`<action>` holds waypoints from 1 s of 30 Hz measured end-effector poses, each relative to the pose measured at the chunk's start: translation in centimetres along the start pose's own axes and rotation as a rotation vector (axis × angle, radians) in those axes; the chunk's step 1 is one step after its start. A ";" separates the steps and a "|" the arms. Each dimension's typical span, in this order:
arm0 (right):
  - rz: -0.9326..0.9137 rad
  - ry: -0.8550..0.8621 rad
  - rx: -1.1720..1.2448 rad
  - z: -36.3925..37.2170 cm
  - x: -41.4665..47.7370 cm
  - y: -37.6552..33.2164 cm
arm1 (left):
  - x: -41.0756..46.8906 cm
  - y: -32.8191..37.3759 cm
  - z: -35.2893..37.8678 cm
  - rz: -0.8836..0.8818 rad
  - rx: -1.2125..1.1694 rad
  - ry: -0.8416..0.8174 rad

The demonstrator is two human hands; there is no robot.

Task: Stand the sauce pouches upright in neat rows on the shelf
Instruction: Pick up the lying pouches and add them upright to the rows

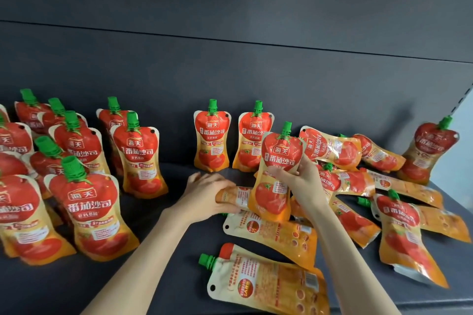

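1. The dark shelf carries every sauce pouch: on its left, upright pouches stand in rows, and two more upright ones stand against the grey back panel near the middle.
2. On the right lies a heap of fallen pouches, overlapping one another, some face down; one pouch leans up at the far right.
3. The leftmost pouches are cut off by the frame edge, and small label print is unreadable.
4. The right hand grips one pouch upright at its waist, green cap on top, tomato picture facing forward.
5. The left hand closes around a lying pouch, largely hidden behind the held one.
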State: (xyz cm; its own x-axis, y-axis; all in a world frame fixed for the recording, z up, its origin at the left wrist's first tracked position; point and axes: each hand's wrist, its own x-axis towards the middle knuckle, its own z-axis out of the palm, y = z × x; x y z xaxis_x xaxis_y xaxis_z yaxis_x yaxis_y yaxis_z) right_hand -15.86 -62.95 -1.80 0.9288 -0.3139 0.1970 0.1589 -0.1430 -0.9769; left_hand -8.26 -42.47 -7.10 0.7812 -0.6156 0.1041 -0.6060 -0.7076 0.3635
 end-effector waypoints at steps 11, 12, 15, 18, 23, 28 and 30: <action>-0.074 0.179 0.105 -2.3 -0.4 -1.0 | -0.7 -0.1 0.3 0.148 0.015 0.171; -0.081 0.182 0.126 -2.6 -0.4 -1.3 | -0.9 -0.1 0.3 0.140 0.017 0.206; -0.096 0.129 0.145 -2.9 -0.3 -2.1 | -1.5 -0.1 0.1 0.122 -0.026 0.326; -0.082 0.066 0.133 -2.0 -0.2 -2.1 | -2.0 0.2 -0.5 0.023 -0.185 0.411; -0.060 0.005 0.104 0.3 0.3 -0.7 | -1.7 1.6 -1.0 -0.232 -0.678 0.600; -0.006 -0.067 0.070 2.7 0.9 0.5 | -1.7 1.2 -0.5 -0.263 -0.890 0.602; -0.003 -0.077 0.083 3.4 1.2 0.7 | -1.7 0.8 -0.6 -0.261 -0.879 0.591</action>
State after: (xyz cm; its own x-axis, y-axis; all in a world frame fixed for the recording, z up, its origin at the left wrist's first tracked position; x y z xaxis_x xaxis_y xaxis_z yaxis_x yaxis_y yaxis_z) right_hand -13.49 -60.21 -2.58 0.9507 -0.2406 0.1957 0.1855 -0.0647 -0.9805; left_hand -9.99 -41.72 -6.44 0.9613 -0.0520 0.2704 -0.2752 -0.1523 0.9492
